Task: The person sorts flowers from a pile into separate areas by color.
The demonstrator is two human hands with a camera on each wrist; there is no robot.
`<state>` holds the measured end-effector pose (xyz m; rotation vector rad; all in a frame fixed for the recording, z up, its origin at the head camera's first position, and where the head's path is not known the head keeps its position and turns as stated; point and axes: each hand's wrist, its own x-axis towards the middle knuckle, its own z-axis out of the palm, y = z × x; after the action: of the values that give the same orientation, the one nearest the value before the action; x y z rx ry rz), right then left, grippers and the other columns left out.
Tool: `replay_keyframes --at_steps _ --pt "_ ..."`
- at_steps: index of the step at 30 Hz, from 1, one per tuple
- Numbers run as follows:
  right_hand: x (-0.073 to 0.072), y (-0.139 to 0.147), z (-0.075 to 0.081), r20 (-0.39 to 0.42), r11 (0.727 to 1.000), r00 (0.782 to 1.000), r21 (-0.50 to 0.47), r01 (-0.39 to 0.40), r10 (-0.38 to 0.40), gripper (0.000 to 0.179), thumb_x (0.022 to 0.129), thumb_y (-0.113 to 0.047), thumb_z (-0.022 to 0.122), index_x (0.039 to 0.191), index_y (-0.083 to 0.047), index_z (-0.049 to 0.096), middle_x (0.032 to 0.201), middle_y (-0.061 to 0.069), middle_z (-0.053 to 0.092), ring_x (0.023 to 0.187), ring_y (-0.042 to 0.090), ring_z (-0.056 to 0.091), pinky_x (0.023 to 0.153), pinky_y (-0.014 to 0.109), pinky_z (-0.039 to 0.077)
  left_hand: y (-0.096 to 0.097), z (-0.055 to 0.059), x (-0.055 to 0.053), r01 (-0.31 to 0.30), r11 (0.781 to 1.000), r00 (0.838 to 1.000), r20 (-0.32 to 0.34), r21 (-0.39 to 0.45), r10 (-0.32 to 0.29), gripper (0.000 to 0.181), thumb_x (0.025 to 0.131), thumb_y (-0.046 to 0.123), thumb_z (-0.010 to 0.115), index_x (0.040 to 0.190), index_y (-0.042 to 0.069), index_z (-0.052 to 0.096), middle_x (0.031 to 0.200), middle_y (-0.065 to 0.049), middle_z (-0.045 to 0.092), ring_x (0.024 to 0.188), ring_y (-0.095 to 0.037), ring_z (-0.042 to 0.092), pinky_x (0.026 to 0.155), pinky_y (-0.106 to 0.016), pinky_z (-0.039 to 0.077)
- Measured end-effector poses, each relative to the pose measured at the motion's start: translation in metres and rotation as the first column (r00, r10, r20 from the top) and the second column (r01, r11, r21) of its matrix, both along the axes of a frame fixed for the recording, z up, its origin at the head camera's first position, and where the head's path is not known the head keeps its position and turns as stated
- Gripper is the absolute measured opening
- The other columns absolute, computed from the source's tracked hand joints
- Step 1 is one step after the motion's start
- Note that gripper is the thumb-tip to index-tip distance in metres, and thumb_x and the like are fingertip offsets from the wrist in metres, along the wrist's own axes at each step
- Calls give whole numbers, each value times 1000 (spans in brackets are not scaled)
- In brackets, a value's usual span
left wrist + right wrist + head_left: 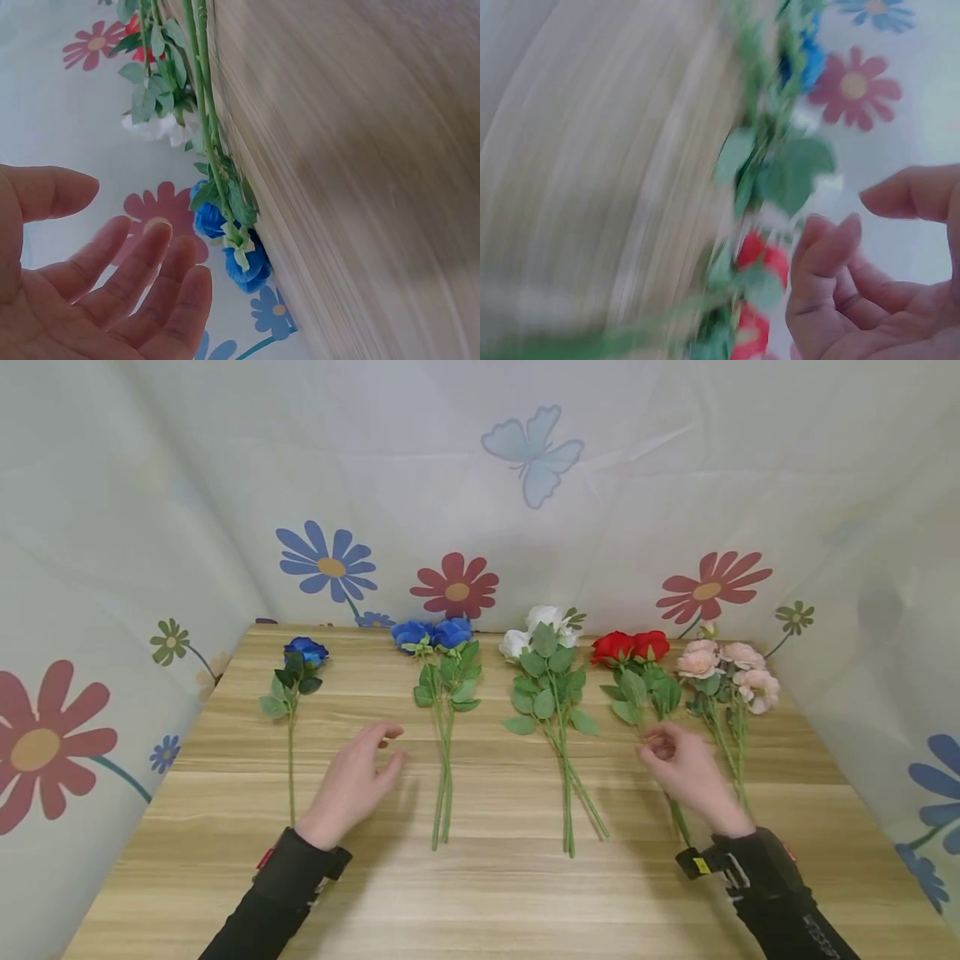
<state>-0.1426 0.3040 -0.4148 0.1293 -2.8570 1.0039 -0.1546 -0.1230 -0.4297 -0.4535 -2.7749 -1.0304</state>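
My left hand [354, 785] hovers over the table between a single blue rose [306, 650] and a pair of blue roses [433, 633]. Its fingers are relaxed, with thumb apart and nothing held, as the left wrist view also shows. Over the stems of two red roses [632, 647] is my right hand [692, 772], hiding part of them. In the right wrist view its fingers [821, 262] curl loosely, a gap separates them from the thumb, and nothing is between. Just right of that hand lie pink roses [738, 672].
White roses [542, 639] with crossed stems lie mid-table, between the blue pair and the red ones. All the flowers lie heads toward the back edge of the wooden table [495, 910]. A printed curtain [420, 468] with flowers and a butterfly encloses the back and sides.
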Motion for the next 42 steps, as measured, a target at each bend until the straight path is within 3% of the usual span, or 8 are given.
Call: replay_keyframes --at_steps 5,9,14,18,25,31,38,42 --pt "-2 -26 6 42 972 999 -236 -20 31 29 95 -13 54 118 4 55 98 20 62 83 28 62 67 28 52 -7 2 0 -11 999 999 -30 -32 10 36 92 17 59 124 1 56 120 -15 60 104 -31 57 83 -46 49" --pt "-5 -42 7 66 915 996 -403 -35 67 32 97 -14 53 121 7 52 103 23 59 84 24 63 70 25 53 -11 1 0 -16 998 998 -63 -61 12 35 92 16 60 123 1 56 119 -15 60 103 -30 57 82 -46 49" --pt "-12 -61 7 91 847 992 -530 -25 87 31 96 -12 54 121 6 51 102 21 58 84 17 61 74 30 54 -16 0 -1 -27 996 995 -97 -83 19 34 91 16 60 121 0 57 118 -16 60 101 -31 57 82 -46 48" --pt "-15 -77 11 115 810 988 -586 -17 104 31 96 -12 54 122 5 51 104 22 58 84 15 60 77 32 53 -19 -1 -1 -37 994 992 -123 -99 25 34 91 15 61 120 -1 57 116 -16 61 101 -32 58 81 -46 49" --pt "-21 -103 14 136 748 980 -663 -19 146 28 96 -14 53 119 3 53 97 10 60 87 20 60 77 31 52 -24 0 0 -61 991 989 -144 -123 43 33 90 15 62 119 -1 58 115 -17 61 99 -31 58 81 -47 49" --pt "-25 -124 15 149 654 968 -756 -19 200 29 97 -13 52 121 3 51 96 9 59 88 19 59 77 29 52 -28 1 1 -94 987 988 -136 -127 76 34 91 15 61 120 -2 57 115 -19 61 100 -34 58 81 -49 49" --pt "-27 -150 14 188 518 938 -856 11 291 33 96 -10 50 124 7 47 95 8 57 86 16 57 76 26 50 -40 2 6 -141 978 988 -90 -153 129 38 92 17 59 123 -3 55 116 -21 60 100 -36 58 78 -50 49" --pt "-28 -164 11 212 468 921 -883 37 328 29 95 -8 50 121 6 48 94 6 56 84 15 57 75 24 49 -50 3 7 -184 966 982 -77 -184 172 39 91 18 59 123 -3 54 112 -22 61 92 -37 61 70 -50 51"
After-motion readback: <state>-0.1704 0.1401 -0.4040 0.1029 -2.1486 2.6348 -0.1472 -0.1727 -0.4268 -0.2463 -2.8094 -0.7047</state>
